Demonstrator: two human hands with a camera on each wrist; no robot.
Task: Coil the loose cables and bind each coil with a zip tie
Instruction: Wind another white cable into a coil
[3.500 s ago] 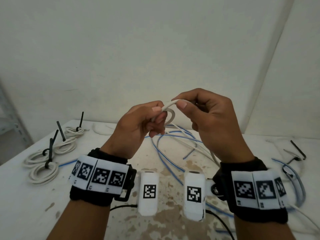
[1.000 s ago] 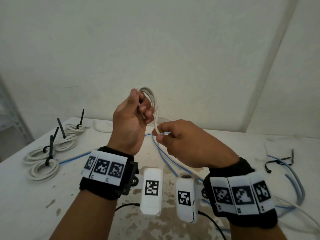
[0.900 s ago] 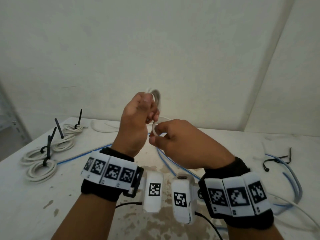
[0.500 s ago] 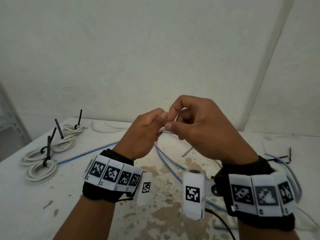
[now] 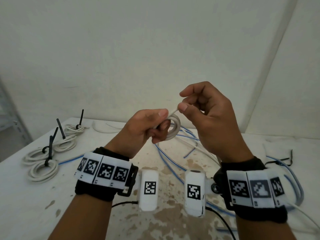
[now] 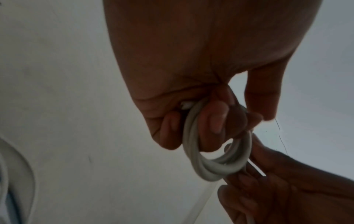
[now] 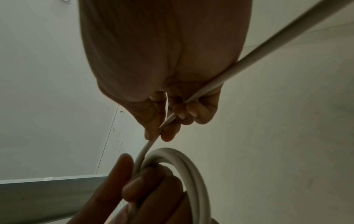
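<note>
Above the stained white table (image 5: 24,201), between your raised hands, your left hand (image 5: 143,129) has its fingers curled through a small coil of off-white round cable (image 5: 174,131), clenched on it, with the thumb pressing on top. The left wrist view shows about three turns stacked in that coil (image 6: 214,163), your fingers threaded through its opening. Your right hand (image 5: 211,118), just beside and slightly higher, pinches the cable's free run (image 5: 173,112) between thumb and forefinger where it leaves the coil; in the right wrist view the same strand (image 7: 220,81) passes back under your curled fingers and out past the wrist.

Below the hands, loose blue cables (image 5: 166,158) and a white one sprawl across the table. To your far left lie four finished white coils (image 5: 43,170), each bound with a black zip tie (image 5: 60,129) whose tail stands up. At your right, grey-blue cable (image 5: 294,179) lies with loose black zip ties (image 5: 287,159).
</note>
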